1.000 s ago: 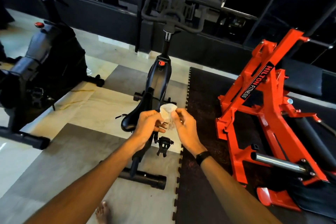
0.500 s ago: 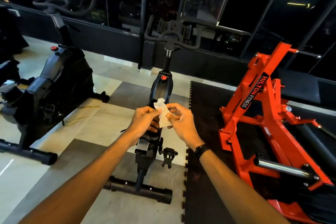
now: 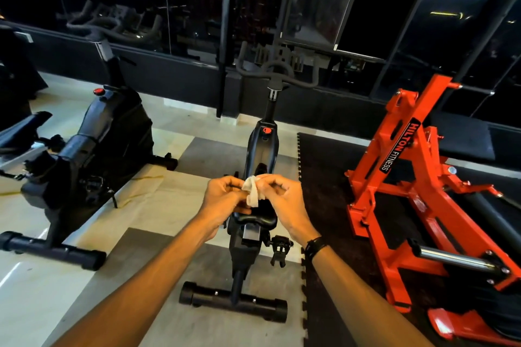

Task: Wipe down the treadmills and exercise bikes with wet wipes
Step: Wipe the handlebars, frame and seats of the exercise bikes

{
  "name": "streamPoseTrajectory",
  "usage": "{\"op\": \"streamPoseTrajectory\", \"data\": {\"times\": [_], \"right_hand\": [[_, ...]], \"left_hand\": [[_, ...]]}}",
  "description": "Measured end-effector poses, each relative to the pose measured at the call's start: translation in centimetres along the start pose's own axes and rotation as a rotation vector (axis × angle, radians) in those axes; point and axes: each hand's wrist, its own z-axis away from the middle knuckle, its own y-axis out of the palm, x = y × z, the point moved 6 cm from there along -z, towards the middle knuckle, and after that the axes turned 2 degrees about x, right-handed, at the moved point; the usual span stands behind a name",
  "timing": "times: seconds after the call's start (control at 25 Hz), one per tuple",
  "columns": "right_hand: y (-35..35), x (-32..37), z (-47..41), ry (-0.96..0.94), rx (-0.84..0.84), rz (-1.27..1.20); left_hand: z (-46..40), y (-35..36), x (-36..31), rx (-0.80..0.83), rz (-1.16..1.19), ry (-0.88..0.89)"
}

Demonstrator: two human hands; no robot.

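Note:
A small white wet wipe (image 3: 253, 190) hangs crumpled between both hands at chest height. My left hand (image 3: 225, 197) pinches its left side with curled fingers, and my right hand (image 3: 282, 197) pinches its upper right edge. Straight ahead stands a black exercise bike (image 3: 262, 149), with its saddle (image 3: 255, 218) just below my hands and its handlebars (image 3: 277, 72) farther off. Another black exercise bike (image 3: 84, 155) stands to the left.
An orange weight machine (image 3: 408, 177) on a black rubber mat (image 3: 324, 166) fills the right side. Dark glass walls run along the back. The bike's rear foot bar (image 3: 234, 301) lies on the tiled floor close to me.
The view has lifted and drawn in behind the middle bike. Both hands have kept working the wipe, which now hangs more bunched between the fingers.

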Motion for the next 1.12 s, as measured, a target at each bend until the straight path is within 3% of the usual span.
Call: {"op": "streamPoseTrajectory", "data": {"times": [0.2,0.36,0.64,0.76,1.12], "right_hand": [[4.4,-1.3,0.7,0.107,0.099,0.046],[8.7,-1.2,-0.4,0.037,0.170,0.199],[17.2,-0.6,-2.9,-0.070,0.402,0.104],[17.2,-1.7,-3.8,-0.057,0.451,0.023],[12.2,-7.8,-7.5,0.062,0.371,0.036]], "left_hand": [[1.6,-4.0,1.7,-0.074,0.020,-0.021],[2.8,-8.2,2.0,-0.129,0.082,-0.021],[2.8,-15.5,1.8,-0.439,0.009,-0.002],[1.5,-15.5,1.8,-0.510,-0.022,0.000],[-4.8,-10.1,3.7,-0.446,-0.098,-0.030]]}}
